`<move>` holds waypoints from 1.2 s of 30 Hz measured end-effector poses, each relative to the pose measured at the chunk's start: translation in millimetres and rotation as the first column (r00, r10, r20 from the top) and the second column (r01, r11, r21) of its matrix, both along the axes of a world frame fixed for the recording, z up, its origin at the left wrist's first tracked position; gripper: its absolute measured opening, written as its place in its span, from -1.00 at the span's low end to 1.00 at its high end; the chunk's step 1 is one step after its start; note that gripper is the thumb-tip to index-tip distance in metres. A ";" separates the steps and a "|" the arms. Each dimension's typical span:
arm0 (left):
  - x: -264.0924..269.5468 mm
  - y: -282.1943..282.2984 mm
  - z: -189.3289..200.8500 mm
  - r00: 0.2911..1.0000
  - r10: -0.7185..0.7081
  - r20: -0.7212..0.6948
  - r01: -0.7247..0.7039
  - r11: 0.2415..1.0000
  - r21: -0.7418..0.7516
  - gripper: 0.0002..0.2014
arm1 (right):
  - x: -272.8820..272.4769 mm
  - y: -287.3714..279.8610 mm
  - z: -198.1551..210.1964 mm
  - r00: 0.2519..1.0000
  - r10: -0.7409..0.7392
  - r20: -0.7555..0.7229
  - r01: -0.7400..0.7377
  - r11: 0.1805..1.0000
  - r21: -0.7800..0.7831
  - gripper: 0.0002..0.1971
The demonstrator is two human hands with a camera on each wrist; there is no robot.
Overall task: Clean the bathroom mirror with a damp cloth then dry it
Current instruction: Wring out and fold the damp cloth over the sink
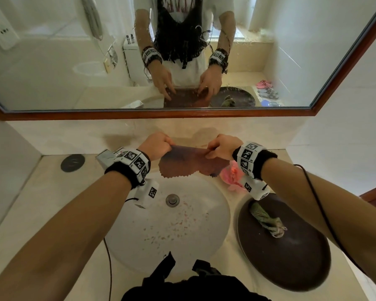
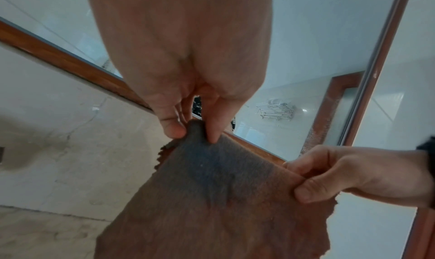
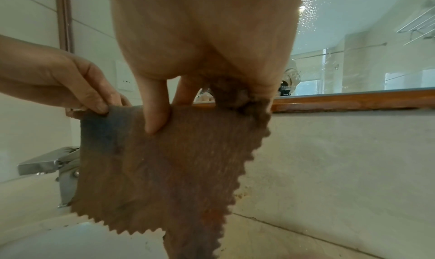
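A brown cloth [image 1: 191, 162] with zigzag edges and a dark wet patch hangs spread out above the back of the sink. My left hand [image 1: 159, 144] pinches its upper left corner [image 2: 195, 127] between thumb and finger. My right hand [image 1: 221, 146] grips the upper right edge [image 3: 237, 95], with its thumb [image 3: 155, 114] pressed on the cloth's face. The wood-framed mirror [image 1: 52, 68] runs across the wall just above both hands; water drops speckle its glass [image 3: 308, 11].
Below the cloth lies the white sink [image 1: 213, 213] with reddish specks and a metal drain [image 1: 172, 199]. A dark round basin [image 1: 302, 261] at the right holds a twisted grey-green rag [image 1: 267, 222]. A pink object [image 1: 231, 174] and the chrome tap [image 3: 49, 162] stand behind.
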State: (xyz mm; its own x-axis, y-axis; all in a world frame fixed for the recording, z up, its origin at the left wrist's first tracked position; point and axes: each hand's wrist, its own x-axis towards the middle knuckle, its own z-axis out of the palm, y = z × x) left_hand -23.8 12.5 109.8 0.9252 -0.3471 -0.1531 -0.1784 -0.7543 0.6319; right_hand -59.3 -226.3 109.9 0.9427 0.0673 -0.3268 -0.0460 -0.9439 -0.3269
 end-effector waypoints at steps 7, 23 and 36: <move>-2.2 -3.2 7.4 0.994 0.031 0.103 -0.033 0.999 0.015 -0.80 | 1.9 1.4 -1.6 0.996 -0.086 0.003 0.086 0.993 0.080 -0.85; -3.8 -16.6 22.9 0.981 -0.115 0.158 0.128 0.989 -0.072 -0.86 | -10.7 34.4 0.1 0.996 -0.073 -0.057 0.089 0.919 0.385 -0.68; -3.9 -6.0 27.5 0.982 -0.106 0.154 0.116 0.992 -0.058 -0.79 | -13.0 61.4 -16.5 0.994 -0.101 -0.032 0.099 0.776 0.623 -0.81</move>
